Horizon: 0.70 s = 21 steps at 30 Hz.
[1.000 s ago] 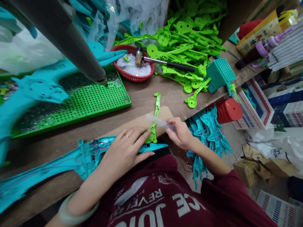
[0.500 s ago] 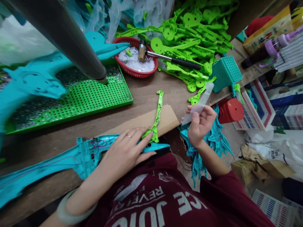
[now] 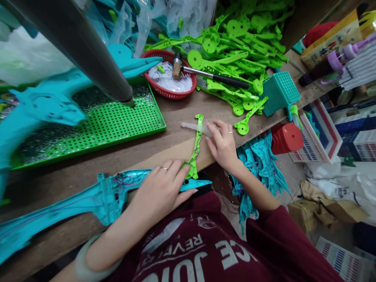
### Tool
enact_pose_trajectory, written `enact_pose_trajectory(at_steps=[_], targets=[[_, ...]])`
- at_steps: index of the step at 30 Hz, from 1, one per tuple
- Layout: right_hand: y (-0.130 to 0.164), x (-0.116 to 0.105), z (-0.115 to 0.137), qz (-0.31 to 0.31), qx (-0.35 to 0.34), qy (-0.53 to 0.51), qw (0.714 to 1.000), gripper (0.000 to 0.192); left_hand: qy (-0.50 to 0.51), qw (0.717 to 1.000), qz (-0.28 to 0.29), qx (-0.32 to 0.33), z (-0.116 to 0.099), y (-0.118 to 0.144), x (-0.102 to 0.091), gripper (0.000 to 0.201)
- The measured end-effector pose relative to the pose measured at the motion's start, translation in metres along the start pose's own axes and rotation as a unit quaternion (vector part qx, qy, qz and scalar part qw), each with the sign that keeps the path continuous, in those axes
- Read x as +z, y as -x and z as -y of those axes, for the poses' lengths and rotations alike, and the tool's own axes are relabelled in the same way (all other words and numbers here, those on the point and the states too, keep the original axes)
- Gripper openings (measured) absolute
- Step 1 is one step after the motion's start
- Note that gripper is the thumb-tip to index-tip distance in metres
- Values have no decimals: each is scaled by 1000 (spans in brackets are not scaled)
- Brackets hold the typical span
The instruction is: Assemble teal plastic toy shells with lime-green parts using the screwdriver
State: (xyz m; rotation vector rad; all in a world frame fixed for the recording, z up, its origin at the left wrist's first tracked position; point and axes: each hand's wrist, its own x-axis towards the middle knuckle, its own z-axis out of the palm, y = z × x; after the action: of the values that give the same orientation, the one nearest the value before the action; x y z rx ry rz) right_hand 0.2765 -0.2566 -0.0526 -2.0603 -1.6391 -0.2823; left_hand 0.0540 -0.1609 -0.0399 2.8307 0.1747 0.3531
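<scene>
A slim light-green plastic part [image 3: 197,147] with thin wires along it lies upright in the view on the bench, partly over a strip of cardboard. My left hand [image 3: 160,186] is open, its fingers stretched over the edge of a long blue plastic shell [image 3: 108,196], with fingertips touching the green part's lower end. My right hand [image 3: 222,143] is closed on one end of a translucent plastic strip [image 3: 190,126], which crosses the green part near its top. The fingers partly hide the strip's right end.
Behind stand a green perforated tray [image 3: 141,117] of small metal pieces and a red basket [image 3: 173,94] with a hammer [image 3: 217,76] across it. Green parts [image 3: 235,58] are heaped at the back. A dark pole [image 3: 88,51] slants in from upper left. Blue parts [image 3: 258,164] hang right.
My right hand has moved left and away from my body, bringing the translucent strip down across the green part. My left hand has stayed nearly in place.
</scene>
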Motion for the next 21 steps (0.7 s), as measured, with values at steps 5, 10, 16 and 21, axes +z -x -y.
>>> enact_pose_trajectory(at_steps=[5, 10, 16, 21], targets=[[23, -3, 12, 25, -173, -59, 983, 24, 39, 999, 15, -22, 0, -1, 0, 48], [38, 1, 17, 104, -170, -113, 973, 29, 28, 1000, 2, -13, 1, 2, 3, 48], [43, 7, 12, 106, -183, -102, 972, 33, 6, 1000, -6, 3, 2, 3, 5, 50], [41, 6, 10, 86, -217, -88, 968, 33, 10, 1000, -13, 4, 4, 3, 5, 55]])
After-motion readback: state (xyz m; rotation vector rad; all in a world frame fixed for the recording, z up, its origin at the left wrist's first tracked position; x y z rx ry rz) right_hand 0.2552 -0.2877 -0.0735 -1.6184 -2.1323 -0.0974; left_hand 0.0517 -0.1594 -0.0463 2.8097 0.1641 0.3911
